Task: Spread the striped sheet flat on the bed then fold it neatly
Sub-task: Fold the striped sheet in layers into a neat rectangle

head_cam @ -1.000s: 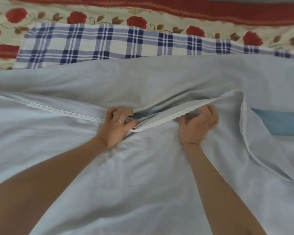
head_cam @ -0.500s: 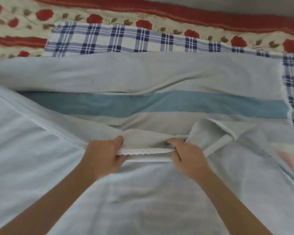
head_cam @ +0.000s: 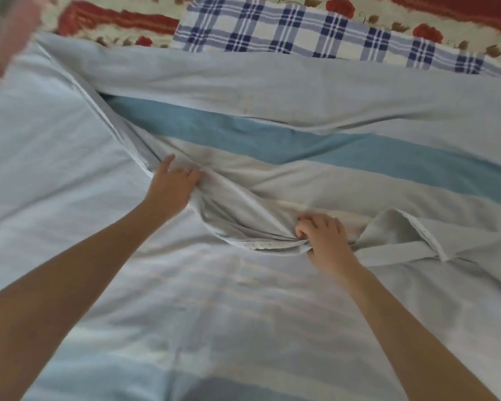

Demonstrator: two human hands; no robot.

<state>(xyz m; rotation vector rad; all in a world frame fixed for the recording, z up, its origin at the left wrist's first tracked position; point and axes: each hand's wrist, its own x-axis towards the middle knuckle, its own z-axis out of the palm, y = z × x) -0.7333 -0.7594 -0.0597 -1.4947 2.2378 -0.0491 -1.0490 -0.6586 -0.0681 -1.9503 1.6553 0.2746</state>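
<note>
The striped sheet (head_cam: pixel 243 308) lies rumpled on the bed (head_cam: pixel 113 21), its lace-trimmed hem gripped by the left hand (head_cam: pixel 171 189) and, apart from it, the right hand (head_cam: pixel 326 240).

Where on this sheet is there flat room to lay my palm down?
Flat: the striped sheet between your forearms, and the pale band between blue stripe and plaid cloth. Crowded: the bunched folds between left hand and right hand, and the flipped corner beside it.
</note>
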